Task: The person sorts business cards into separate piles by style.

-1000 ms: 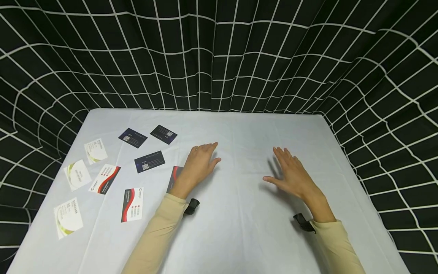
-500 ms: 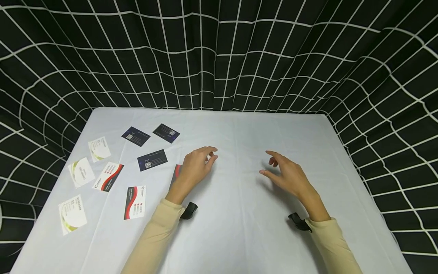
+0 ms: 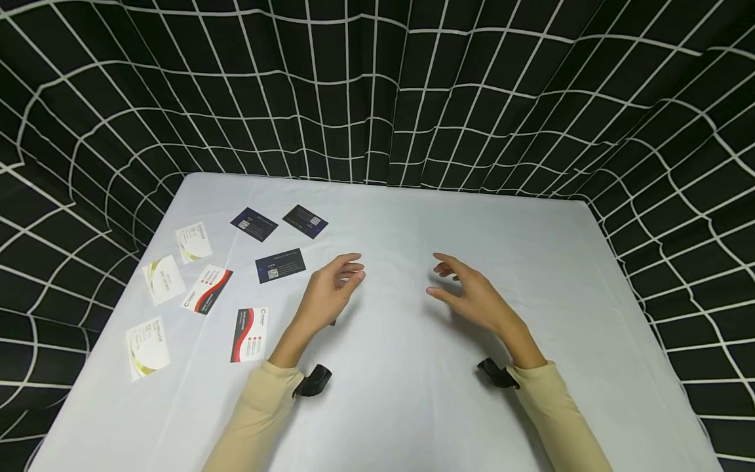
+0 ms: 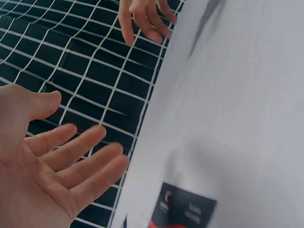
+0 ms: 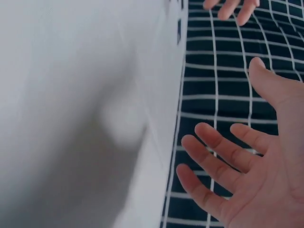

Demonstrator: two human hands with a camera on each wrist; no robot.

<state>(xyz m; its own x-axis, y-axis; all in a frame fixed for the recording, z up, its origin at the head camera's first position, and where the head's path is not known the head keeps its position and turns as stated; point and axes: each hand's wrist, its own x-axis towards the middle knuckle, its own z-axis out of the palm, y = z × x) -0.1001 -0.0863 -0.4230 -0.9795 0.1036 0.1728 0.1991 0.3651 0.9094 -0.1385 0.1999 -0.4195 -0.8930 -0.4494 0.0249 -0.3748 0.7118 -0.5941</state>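
My left hand (image 3: 326, 293) hovers over the white table with relaxed, slightly bent fingers and holds nothing. Beneath it lies a black and red business card (image 4: 183, 209), mostly hidden by the hand in the head view. My right hand (image 3: 479, 296) is held above the cloth to the right, palm facing inward, its fingers loosely bent and nothing between them. Nearest to the left hand on its other side are a dark blue business card (image 3: 280, 265) and a white, red and black business card (image 3: 250, 335). Both wrists wear a small black camera.
Further left lie white and green business cards (image 3: 147, 347), another red and white card (image 3: 207, 289), and two more dark cards (image 3: 254, 224) toward the back. A black curtain with white grid lines (image 3: 377, 98) surrounds the white-covered table (image 3: 407, 406) at the back and sides.
Both hands have gone from spread, straighter fingers to loosely bent ones and have come closer together. The head view has shifted, so the cards appear further right; they lie as before.
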